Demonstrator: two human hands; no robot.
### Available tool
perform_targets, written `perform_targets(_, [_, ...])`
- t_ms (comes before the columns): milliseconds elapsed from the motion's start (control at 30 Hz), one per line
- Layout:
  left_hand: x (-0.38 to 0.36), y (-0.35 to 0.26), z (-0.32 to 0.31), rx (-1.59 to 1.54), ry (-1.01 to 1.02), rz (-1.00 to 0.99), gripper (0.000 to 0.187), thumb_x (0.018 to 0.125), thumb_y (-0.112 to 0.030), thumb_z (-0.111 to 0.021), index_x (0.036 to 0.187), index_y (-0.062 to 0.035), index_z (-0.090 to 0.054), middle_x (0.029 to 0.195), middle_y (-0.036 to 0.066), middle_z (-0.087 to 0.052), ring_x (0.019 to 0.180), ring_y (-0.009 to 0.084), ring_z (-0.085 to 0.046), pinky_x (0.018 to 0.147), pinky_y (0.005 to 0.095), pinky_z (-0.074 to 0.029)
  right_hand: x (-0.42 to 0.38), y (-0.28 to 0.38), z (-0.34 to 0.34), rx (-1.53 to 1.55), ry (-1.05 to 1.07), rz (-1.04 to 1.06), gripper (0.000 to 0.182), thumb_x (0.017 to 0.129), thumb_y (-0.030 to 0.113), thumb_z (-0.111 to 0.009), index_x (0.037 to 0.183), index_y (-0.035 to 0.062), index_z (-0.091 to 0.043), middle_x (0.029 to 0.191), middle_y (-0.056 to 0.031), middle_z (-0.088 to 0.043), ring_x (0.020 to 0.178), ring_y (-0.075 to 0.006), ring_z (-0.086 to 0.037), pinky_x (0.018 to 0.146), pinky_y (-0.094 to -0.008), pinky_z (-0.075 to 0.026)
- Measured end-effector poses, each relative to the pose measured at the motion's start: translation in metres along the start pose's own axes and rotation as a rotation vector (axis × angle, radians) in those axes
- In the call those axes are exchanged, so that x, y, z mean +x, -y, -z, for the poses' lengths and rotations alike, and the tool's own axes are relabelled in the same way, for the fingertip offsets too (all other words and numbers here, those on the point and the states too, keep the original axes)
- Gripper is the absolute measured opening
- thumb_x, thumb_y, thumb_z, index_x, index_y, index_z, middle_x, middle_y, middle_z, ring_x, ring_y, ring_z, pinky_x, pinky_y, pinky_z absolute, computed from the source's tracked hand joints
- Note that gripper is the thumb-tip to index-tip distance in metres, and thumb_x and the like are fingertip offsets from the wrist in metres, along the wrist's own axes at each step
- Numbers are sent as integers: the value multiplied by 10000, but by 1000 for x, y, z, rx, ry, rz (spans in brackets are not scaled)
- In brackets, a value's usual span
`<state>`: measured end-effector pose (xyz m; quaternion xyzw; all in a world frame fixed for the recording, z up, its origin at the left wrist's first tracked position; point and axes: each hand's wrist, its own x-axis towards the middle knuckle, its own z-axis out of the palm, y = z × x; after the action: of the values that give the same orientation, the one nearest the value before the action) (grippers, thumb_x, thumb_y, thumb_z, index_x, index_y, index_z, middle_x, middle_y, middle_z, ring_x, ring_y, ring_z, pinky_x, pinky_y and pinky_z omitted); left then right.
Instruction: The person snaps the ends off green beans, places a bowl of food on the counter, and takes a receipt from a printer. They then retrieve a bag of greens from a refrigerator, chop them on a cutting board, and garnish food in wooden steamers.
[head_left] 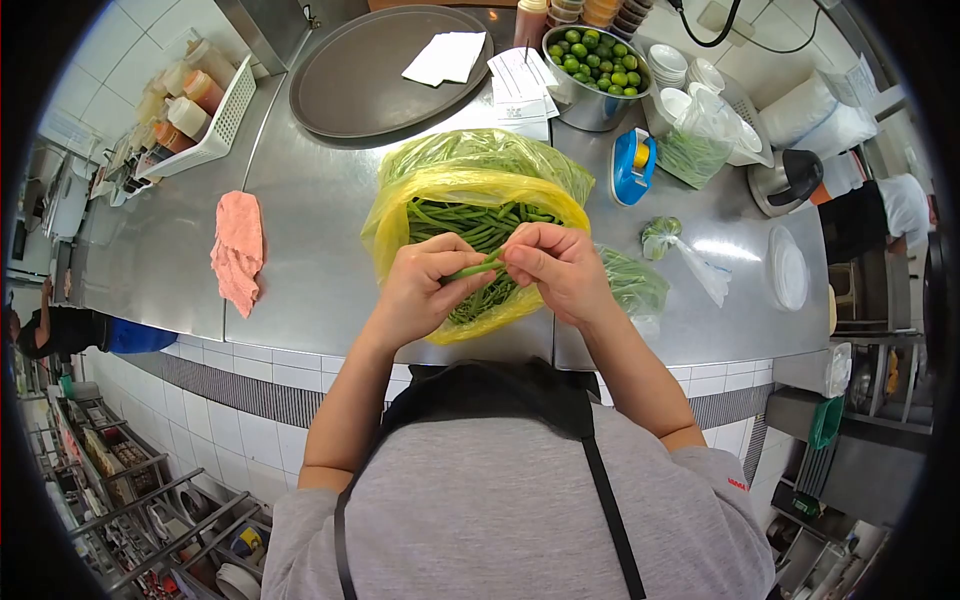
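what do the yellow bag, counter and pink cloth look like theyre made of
Yellow bag: thin, glossy plastic, see-through with wrinkles and highlights. Counter: probably stainless steel, satin, given the grey sheen and blurred reflections. Pink cloth: matte fabric, perhaps terry, from its rumpled folds.

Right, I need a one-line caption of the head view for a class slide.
Left hand and right hand pinch green bean above an open yellow bag of beans on a metal counter.

view: head, single | from: above the grey shirt (520, 500) | facing: forward and down at the table (320, 220) | nearness: close over left hand (418, 285) and right hand (560, 268), mid-picture | field: very wide, straight lines bowed, dark round the edges
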<state>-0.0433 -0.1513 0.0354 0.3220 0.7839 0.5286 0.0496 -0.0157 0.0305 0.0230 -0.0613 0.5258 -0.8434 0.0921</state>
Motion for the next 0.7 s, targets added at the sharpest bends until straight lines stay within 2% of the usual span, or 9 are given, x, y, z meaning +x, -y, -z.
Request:
perform_targets(167, [-1, 23, -7, -263, -187, -2, 151, 786, -118, -613, 898, -20, -638, 661, 0, -525, 529, 52, -430, 463, 195, -339, 0, -1, 5, -617, -73, 100, 136, 791, 125, -602, 846, 1, -607, 739, -4, -585, 616, -65, -500, 552, -214, -408])
perform_targets(200, [-3, 22, -4, -416, -319, 180, 159, 798, -123, -603, 914, -20, -637, 654, -16, -519, 509, 34, -397, 446, 182, -305, -1, -3, 7, -877, -78, 152, 149, 788, 128, -603, 864, -1, -607, 754, -6, -588, 638, -69, -505, 572, -213, -411])
perform_targets(233, [-4, 22, -3, -567, -452, 363, 167, 809, -128, -593, 930, -21, -637, 647, -32, -512, 490, 15, -365, 430, 169, -272, -1, -6, 6, -878, -76, 153, 149, 788, 128, -603, 864, -1, -607, 754, -6, -588, 638, -69, -505, 572, -213, -411])
perform_targets(333, [-2, 21, -4, -661, -575, 263, 170, 824, -120, -578, 944, -10, -628, 694, -20, -555, 468, 0, -322, 416, 157, -230, -3, -18, -2, -845, -85, 235, 180, 809, 105, -580, 939, -19, -595, 806, -25, -577, 709, -75, -511, 625, -195, -407])
perform_targets(400, [-1, 21, -7, -673, -609, 197, 174, 825, -114, -575, 952, -5, -623, 724, -7, -574, 469, 2, -325, 415, 157, -236, -2, -29, -6, -407, -64, -10, 165, 807, 97, -579, 924, -18, -597, 840, -17, -580, 747, -75, -519, 648, -196, -408])
perform_targets(533, [-2, 17, -14, -768, -652, 120, 169, 828, -88, -565, 965, -1, -613, 779, 16, -596, 484, 2, -339, 429, 151, -258, -3, -29, -11, -27, -68, -113, 140, 818, 111, -573, 877, -15, -587, 876, -12, -576, 761, -69, -519, 673, -197, -407])
perform_targets(600, [-5, 12, -16, -805, -657, 100, 170, 828, -81, -563, 969, 3, -608, 784, 20, -598, 491, 2, -346, 435, 148, -265, -3, -19, -10, -548, -153, 65, 74, 783, 80, -589, 808, 14, -569, 835, -22, -560, 733, -107, -518, 668, -241, -406])
perform_targets(633, [-6, 7, -17, -690, -635, 66, 163, 828, -75, -561, 962, 6, -608, 788, 26, -601, 493, 4, -347, 437, 148, -267, -1, -12, -11, -549, -152, 64, 74, 783, 80, -589, 808, 14, -569, 835, -22, -560, 733, -107, -518, 668, -241, -406])
perform_targets(700, [-8, 6, -19, -580, -608, 38, 156, 828, -70, -559, 954, 8, -607, 792, 31, -605, 495, 6, -349, 440, 147, -270, -2, -1, -11, -1409, 48, 675, 75, 732, 78, -603, 759, 39, -545, 750, -41, -522, 691, -173, -498, 638, -293, -393])
